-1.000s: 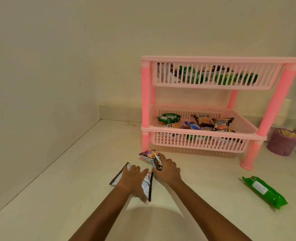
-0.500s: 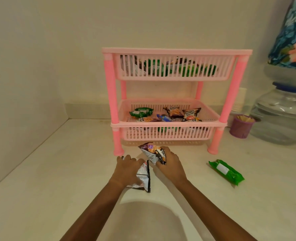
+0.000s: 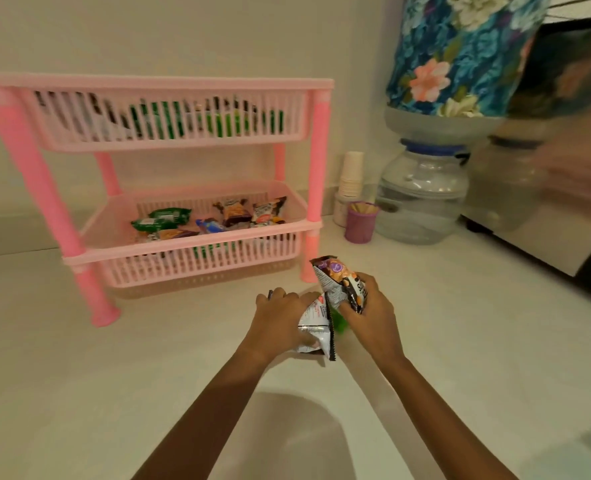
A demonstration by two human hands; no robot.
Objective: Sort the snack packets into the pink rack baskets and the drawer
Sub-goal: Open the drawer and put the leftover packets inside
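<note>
Packets of thin foil like these should be light, floppy and slippery; pinching a crimped end seems the surest hold. Near the counter (image 3: 114, 375) middle, before the pink slatted plastic rack (image 3: 148, 84), the left hand (image 3: 282, 320) curls round a silver-white foil packet (image 3: 313, 329). The right hand (image 3: 373, 315) grips a brown-and-purple foil packet (image 3: 337, 280), held upright. A green scrap (image 3: 339, 322) peeks between them, mostly hidden. No drawer shows, and the top-basket contents are blurred.

Both bare forearms reach up from 6 o'clock. The left hand (image 3: 278, 318), knuckles up, grips a white packet (image 3: 312, 325); the right hand (image 3: 373, 315), at its 3 o'clock, grips a dark packet (image 3: 335, 277).
</note>
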